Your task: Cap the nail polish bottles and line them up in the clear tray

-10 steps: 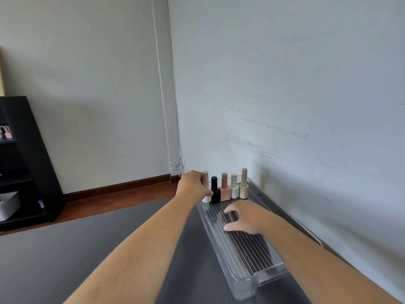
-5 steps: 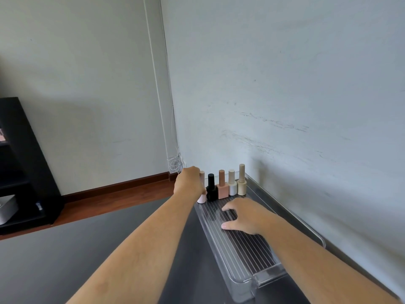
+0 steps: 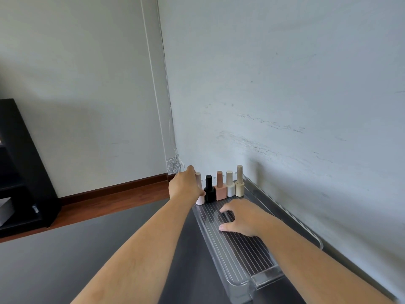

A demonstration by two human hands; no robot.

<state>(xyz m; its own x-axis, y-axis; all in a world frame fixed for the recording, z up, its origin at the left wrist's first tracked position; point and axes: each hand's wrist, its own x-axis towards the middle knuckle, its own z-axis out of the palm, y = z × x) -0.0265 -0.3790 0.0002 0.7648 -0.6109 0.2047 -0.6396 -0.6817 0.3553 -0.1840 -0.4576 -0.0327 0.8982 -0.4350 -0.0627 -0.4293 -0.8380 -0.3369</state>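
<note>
A long clear tray with a ribbed floor lies on the dark table beside the wall. Several capped nail polish bottles stand in a row at its far end: a pale pink one, a black one, a peach one, a white one and a beige one. My left hand is wrapped around the pale pink bottle at the row's left end. My right hand rests flat inside the tray, fingers spread, holding nothing.
The grey-white wall runs along the tray's right side. A black shelf unit stands at the far left on a wooden floor. A coil of white cable hangs in the room corner. The dark table spreads to the left.
The view has shifted slightly. Both hands stay where they were: the left on the pale pink bottle, the right pressed on the tray floor.
</note>
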